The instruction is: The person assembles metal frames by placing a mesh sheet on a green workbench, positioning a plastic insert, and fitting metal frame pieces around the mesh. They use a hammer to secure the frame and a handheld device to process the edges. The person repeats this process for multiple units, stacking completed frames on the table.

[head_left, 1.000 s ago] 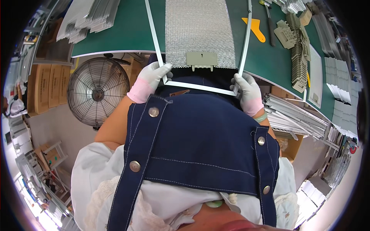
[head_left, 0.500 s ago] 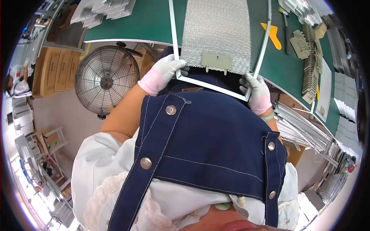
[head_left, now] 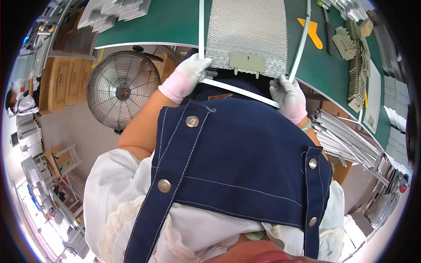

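My left hand (head_left: pixel 189 78), in a white glove with a pink cuff, is closed on the near left corner of a thin white metal frame (head_left: pixel 239 91). The gloved right hand (head_left: pixel 289 97) grips the same frame at its near right corner. Between the frame's long sides lies a silvery expanded-metal mesh panel (head_left: pixel 247 33), its near end sticking out past the table edge. A grey-green plastic piece with small prongs (head_left: pixel 247 64) sits on the mesh near that end. The frame's near bar crosses just in front of my apron, apart from the mesh end.
On the green table (head_left: pixel 153 28), a yellow scraper (head_left: pixel 312 33), a dark-handled tool (head_left: pixel 328 33) and stacked grey-green plastic pieces (head_left: pixel 357 65) lie at right. Metal strips (head_left: pixel 118 11) are piled far left. A floor fan (head_left: pixel 123 92) stands left, beside cardboard boxes (head_left: pixel 59 83).
Both hands have moved slightly away from my body, carrying the frame's near bar toward the mesh end. The frame's left side has swung a little to the right.
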A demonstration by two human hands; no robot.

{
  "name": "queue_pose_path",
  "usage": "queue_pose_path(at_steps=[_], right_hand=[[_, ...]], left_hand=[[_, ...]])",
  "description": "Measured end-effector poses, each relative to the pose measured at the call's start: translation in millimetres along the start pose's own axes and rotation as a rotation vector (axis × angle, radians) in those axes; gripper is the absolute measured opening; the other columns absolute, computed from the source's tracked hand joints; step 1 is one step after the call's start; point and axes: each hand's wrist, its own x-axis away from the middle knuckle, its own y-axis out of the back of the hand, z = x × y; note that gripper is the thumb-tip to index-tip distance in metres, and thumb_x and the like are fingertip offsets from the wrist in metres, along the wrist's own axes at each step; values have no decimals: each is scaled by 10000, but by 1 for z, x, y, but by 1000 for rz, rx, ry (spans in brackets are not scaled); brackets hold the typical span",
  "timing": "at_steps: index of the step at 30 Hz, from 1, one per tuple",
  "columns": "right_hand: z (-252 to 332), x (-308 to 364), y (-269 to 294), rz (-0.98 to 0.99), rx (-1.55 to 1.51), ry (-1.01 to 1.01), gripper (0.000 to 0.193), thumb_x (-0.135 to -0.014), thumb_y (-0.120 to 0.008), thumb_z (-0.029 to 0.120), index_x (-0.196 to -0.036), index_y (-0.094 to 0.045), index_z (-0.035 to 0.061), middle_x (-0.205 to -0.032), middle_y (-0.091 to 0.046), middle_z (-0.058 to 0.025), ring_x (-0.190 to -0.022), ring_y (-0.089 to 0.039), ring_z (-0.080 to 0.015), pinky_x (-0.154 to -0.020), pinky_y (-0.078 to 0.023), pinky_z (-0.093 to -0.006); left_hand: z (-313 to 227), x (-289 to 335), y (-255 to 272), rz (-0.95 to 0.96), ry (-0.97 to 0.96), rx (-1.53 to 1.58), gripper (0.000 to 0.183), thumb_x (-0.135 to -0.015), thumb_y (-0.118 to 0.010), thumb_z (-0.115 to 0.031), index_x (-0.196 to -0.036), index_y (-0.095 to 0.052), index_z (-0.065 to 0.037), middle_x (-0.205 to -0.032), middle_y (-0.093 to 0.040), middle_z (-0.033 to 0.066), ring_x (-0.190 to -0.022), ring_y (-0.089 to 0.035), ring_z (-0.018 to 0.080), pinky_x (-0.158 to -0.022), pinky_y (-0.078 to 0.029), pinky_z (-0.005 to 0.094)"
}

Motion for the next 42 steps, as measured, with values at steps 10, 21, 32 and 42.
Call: queue_pose_path(at_steps=[10,21,32,42], right_hand=[[2,-2,-5,-34,-122,-145,280,-934,-612,282,-1063,-509,55,-960,-567,-111,-875,-616,-235,-731,-549,-372],[-8,-10,1,64,-132,1,216,-958,-563,212,-1123,-512,84,-989,-576,-35,-897,-602,-184,-820,-531,-385],[-4,-4,-9,70,-228,-17,214,-945,-558,154,-1145,-532,82,-1087,-559,-57,-1006,-580,-218,-939,-468,-464],[-4,-4,-12,53,-216,-130,259,-890,-567,88,-1132,-486,45,-1122,-512,-99,-1005,-582,-272,-955,-481,-550]], left_hand=[[1,2,5,30,17,-49,388,-1007,-465,-205,-1331,-465,9,-1214,-591,102,-1003,-603,207,-920,-498,353],[7,-2,0,-55,-33,-54,346,-982,-467,-176,-1273,-475,11,-1157,-556,83,-984,-565,180,-928,-499,364],[11,-5,-10,-185,-38,132,274,-964,-479,-153,-1174,-491,22,-1112,-552,121,-997,-584,213,-975,-511,421],[2,-10,-12,-113,-39,547,297,-1003,-499,-206,-1204,-478,13,-1175,-562,164,-1044,-613,292,-970,-517,475]])
